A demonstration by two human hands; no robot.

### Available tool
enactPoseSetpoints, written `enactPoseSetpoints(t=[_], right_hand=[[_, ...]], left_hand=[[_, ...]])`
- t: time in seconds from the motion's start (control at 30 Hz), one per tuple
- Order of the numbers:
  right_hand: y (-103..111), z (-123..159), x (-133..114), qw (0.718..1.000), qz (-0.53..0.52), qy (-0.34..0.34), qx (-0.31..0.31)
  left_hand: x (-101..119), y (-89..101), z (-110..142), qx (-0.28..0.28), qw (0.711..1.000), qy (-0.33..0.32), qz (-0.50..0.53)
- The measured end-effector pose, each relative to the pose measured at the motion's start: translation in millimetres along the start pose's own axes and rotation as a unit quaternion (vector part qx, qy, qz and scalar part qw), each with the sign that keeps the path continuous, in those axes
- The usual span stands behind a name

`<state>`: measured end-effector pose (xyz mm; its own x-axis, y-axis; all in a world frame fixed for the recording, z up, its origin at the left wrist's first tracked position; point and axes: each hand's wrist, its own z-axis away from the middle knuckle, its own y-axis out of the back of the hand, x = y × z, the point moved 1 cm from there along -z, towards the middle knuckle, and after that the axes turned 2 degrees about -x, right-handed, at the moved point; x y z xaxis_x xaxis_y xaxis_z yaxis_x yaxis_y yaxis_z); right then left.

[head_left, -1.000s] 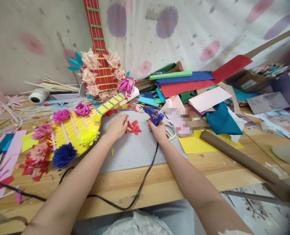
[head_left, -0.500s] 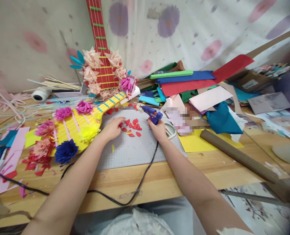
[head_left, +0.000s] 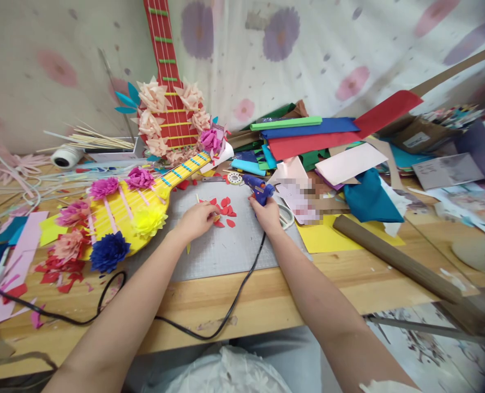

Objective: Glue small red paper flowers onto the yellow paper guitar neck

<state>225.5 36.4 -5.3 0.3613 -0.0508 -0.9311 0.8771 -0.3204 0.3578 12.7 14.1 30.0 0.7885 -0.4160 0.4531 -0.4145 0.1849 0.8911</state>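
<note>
My right hand (head_left: 268, 214) is wrapped round the grip of a blue glue gun (head_left: 257, 188), whose nozzle points left over the grey cutting mat (head_left: 229, 254). A black cord (head_left: 248, 275) runs from its handle down to the table edge. My left hand (head_left: 199, 221) is closed, with fingertips drawn together at the left side of a scatter of red paper petals (head_left: 225, 210). What lies between those fingers is too small to make out. A thin pale strip shows just behind the hand. To its left lies a yellow paper guitar (head_left: 113, 210) covered with paper flowers.
Behind stands a red paper guitar (head_left: 177, 128) with peach flowers. Folded coloured paper (head_left: 311, 139) is piled at the back right. Scissors (head_left: 286, 217) lie beside my right hand, and a brown roll (head_left: 393, 259) lies farther right. Thin wooden sticks (head_left: 99, 137) rest at the back left.
My left hand has moved slightly right and its fingers have drawn together among the petals. My right hand and the glue gun have shifted slightly right.
</note>
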Motion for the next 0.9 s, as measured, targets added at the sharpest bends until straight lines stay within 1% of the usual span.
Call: enactPoseSetpoints(t=[0.07,0.13,0.2,0.23,0.3,0.33,0.37,0.4,0.43,0.47,0.53,0.57,0.63,0.77,0.83,0.9], right_hand=[[1.5,-0.6,-0.6,1.0,0.01,0.002,0.008],[2.9,-1.3,-1.2,1.0,0.024,0.007,0.017],[3.8,-1.5,-1.7,0.999,0.033,0.006,0.021],[4.0,-1.4,-1.9,0.999,0.032,0.002,0.02],[4.0,-0.7,-2.2,1.0,0.024,-0.004,0.014],[3.9,-0.2,-2.4,1.0,0.024,-0.003,0.011],[3.8,0.2,-2.6,1.0,0.026,-0.001,0.008],[3.8,0.6,-2.8,1.0,0.029,0.0,0.006],[3.7,0.9,-3.0,0.999,0.033,0.0,0.005],[3.7,1.0,-3.2,0.999,0.038,-0.003,0.004],[3.8,0.8,-3.6,0.999,0.047,-0.014,0.006],[3.7,0.6,-3.7,0.998,0.052,-0.02,0.007],[3.6,-0.1,-3.8,0.998,0.059,-0.024,0.007],[3.0,-0.7,-3.0,0.999,0.049,-0.015,-0.002],[3.1,-0.4,-2.5,0.999,0.043,-0.016,-0.006],[3.4,0.2,-2.5,0.999,0.039,-0.021,-0.009]], left_hand=[[-4.7,0.0,-0.7,0.038,0.997,0.048,0.056],[-10.7,1.5,-3.1,0.084,0.984,0.105,0.114],[-15.7,4.3,-8.8,0.135,0.961,0.153,0.186],[-17.0,5.9,-13.2,0.16,0.947,0.164,0.227],[-17.1,9.4,-24.6,0.214,0.919,0.155,0.293],[-16.1,11.2,-30.9,0.241,0.91,0.141,0.306],[-14.8,12.9,-36.9,0.264,0.908,0.127,0.298],[-13.3,14.3,-42.2,0.278,0.914,0.116,0.271],[-12.0,15.3,-46.6,0.275,0.927,0.114,0.226],[-11.1,15.7,-49.7,0.257,0.943,0.12,0.174],[-10.8,14.8,-51.9,0.195,0.969,0.132,0.074],[-11.3,13.7,-51.3,0.164,0.976,0.136,0.037],[-12.9,10.7,-48.6,0.112,0.986,0.123,-0.009],[-16.4,4.5,-46.2,0.012,0.996,0.037,-0.076],[-18.6,3.7,-47.6,-0.014,0.995,0.014,-0.099],[-21.2,4.6,-49.5,-0.023,0.994,0.01,-0.111]])
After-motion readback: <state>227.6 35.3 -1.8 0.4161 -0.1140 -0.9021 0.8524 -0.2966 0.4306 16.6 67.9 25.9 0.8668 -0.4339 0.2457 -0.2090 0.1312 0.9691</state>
